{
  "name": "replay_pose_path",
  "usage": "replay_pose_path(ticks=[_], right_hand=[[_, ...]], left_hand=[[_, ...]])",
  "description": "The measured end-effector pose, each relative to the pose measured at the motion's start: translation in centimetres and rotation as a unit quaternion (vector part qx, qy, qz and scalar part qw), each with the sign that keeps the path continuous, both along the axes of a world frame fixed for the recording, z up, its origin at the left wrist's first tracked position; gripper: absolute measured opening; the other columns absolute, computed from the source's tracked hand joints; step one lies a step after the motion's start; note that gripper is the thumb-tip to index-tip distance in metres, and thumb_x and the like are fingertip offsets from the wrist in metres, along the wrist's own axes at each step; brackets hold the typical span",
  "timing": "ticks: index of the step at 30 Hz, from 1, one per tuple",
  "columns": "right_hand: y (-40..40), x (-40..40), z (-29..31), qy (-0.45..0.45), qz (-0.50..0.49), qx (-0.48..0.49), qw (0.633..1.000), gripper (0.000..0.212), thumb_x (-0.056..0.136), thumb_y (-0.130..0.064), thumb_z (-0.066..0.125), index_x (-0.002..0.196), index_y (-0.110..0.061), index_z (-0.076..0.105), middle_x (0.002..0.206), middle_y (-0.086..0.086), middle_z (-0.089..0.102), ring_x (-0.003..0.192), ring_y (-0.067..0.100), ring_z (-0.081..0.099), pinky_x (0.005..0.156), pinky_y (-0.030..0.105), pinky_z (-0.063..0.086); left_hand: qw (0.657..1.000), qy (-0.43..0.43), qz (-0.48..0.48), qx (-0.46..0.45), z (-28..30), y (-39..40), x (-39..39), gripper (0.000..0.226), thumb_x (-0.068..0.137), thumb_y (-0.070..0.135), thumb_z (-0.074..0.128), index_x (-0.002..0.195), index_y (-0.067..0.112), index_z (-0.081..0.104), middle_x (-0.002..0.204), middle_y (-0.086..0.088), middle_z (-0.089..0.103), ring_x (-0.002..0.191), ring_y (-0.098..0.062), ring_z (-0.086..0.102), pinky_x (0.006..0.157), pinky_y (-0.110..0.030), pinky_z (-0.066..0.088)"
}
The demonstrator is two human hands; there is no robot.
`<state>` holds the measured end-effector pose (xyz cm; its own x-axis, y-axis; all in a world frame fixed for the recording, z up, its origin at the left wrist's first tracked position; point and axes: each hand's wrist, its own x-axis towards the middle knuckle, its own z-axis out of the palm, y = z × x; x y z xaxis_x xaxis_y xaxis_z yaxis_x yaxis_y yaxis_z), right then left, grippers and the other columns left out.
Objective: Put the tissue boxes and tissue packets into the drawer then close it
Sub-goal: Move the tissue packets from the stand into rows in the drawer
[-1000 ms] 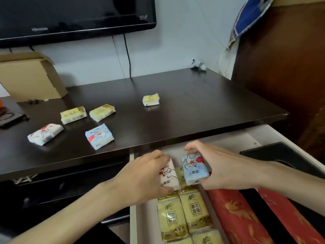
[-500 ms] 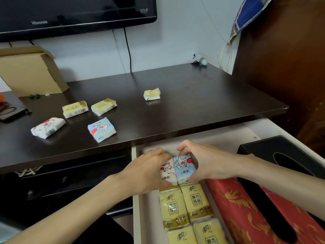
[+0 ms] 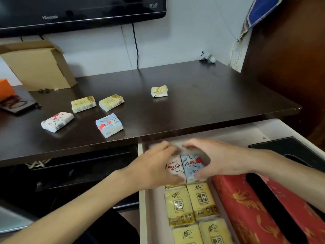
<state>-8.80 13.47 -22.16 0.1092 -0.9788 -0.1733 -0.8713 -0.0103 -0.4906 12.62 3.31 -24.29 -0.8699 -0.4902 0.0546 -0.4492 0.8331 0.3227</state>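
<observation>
While the white packet (image 3: 175,169) and the blue packet (image 3: 191,165) lie side by side in the open drawer (image 3: 143,199), the left hand (image 3: 154,170) grips the white one and the right hand (image 3: 213,160) cups the blue one. Five packets (image 3: 109,125) lie on the desk (image 3: 202,103).

A home room: a wall-mounted TV (image 3: 79,11) above a dark desk (image 3: 193,95), a cardboard box (image 3: 38,67) beside it.
</observation>
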Motion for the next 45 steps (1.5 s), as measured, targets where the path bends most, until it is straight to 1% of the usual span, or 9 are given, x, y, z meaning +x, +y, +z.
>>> replay_pose_path(ticks=[5,9,13,17,22,29,34,39,45], right_hand=[[-1.5,-1.4,4.7,-0.162,-0.018,-0.114,0.98,0.026,0.089,-0.038,0.075,0.115,-0.039,0.07,0.109,-0.015,0.078,0.1,0.003,0.074,0.089,0.023,0.057],[-5.5,-1.9,7.8,-0.163,-0.047,-0.19,0.967,0.01,0.093,-0.029,0.074,0.103,-0.031,0.077,0.097,-0.007,0.081,0.092,0.011,0.075,0.088,0.024,0.058],[-11.2,-1.2,8.7,-0.164,-0.079,-0.194,0.964,0.011,0.094,-0.018,0.075,0.102,-0.023,0.079,0.098,-0.001,0.08,0.096,0.016,0.074,0.081,0.018,0.056],[-16.6,1.0,8.4,-0.178,-0.113,-0.18,0.961,0.011,0.092,-0.018,0.072,0.095,-0.026,0.079,0.084,-0.005,0.08,0.089,0.016,0.075,0.078,0.036,0.058],[-21.5,7.4,7.7,-0.155,-0.073,-0.171,0.97,0.007,0.09,-0.035,0.072,0.096,-0.032,0.075,0.092,-0.015,0.074,0.091,0.003,0.068,0.08,0.026,0.05],[-27.2,14.4,6.3,0.083,-0.044,-0.144,0.985,0.06,0.09,-0.053,0.07,0.139,-0.023,0.054,0.138,0.002,0.055,0.125,0.023,0.053,0.085,0.04,0.046],[-30.1,15.2,5.1,0.119,-0.09,-0.118,0.982,0.085,0.082,-0.069,0.07,0.147,-0.02,0.045,0.143,0.006,0.054,0.13,0.028,0.053,0.091,0.043,0.047],[-30.2,13.4,5.6,0.13,-0.053,-0.096,0.985,0.053,0.09,-0.045,0.07,0.137,-0.028,0.055,0.134,0.0,0.061,0.108,0.02,0.053,0.078,0.037,0.041],[-29.7,11.1,6.8,0.146,-0.079,-0.102,0.981,0.035,0.092,-0.055,0.056,0.098,-0.025,0.072,0.105,-0.002,0.07,0.096,0.024,0.062,0.072,0.037,0.042]], left_hand=[[0.983,0.175,0.043,0.041,6.4,-1.5,2.1,0.029,0.086,0.044,0.065,0.109,0.026,0.066,0.093,0.009,0.068,0.086,-0.009,0.065,0.068,-0.016,0.045],[0.974,0.214,0.076,-0.001,11.6,-4.3,3.5,0.014,0.089,0.034,0.064,0.099,0.025,0.069,0.081,0.009,0.071,0.077,-0.006,0.065,0.063,-0.01,0.042],[0.979,0.133,0.128,-0.086,14.4,-10.9,4.6,0.02,0.09,0.03,0.066,0.108,0.022,0.068,0.096,0.007,0.072,0.089,-0.013,0.067,0.081,-0.029,0.05],[0.97,0.043,0.194,-0.137,14.5,-18.8,7.4,0.028,0.089,0.026,0.066,0.113,0.013,0.068,0.112,-0.005,0.072,0.1,-0.02,0.064,0.083,-0.03,0.047],[0.953,-0.093,0.272,-0.096,12.1,-25.2,12.1,0.055,0.085,0.034,0.072,0.133,0.012,0.056,0.133,-0.009,0.061,0.115,-0.027,0.058,0.09,-0.034,0.048],[0.941,-0.142,0.294,-0.092,9.4,-27.9,13.6,0.052,0.081,0.039,0.071,0.128,0.022,0.056,0.125,-0.006,0.06,0.106,-0.027,0.057,0.079,-0.035,0.046],[0.943,-0.118,0.293,-0.108,9.0,-27.7,12.1,0.056,0.087,0.06,0.055,0.123,0.017,0.058,0.119,-0.01,0.052,0.103,-0.033,0.057,0.086,-0.041,0.048],[0.949,-0.107,0.28,-0.098,9.3,-27.3,12.2,0.045,0.099,0.047,0.038,0.123,0.014,0.058,0.122,-0.012,0.056,0.106,-0.034,0.057,0.091,-0.046,0.048],[0.949,-0.149,0.271,-0.06,9.6,-27.2,12.8,0.065,0.083,0.062,0.062,0.132,0.02,0.054,0.126,-0.003,0.059,0.108,-0.025,0.056,0.086,-0.039,0.048]])
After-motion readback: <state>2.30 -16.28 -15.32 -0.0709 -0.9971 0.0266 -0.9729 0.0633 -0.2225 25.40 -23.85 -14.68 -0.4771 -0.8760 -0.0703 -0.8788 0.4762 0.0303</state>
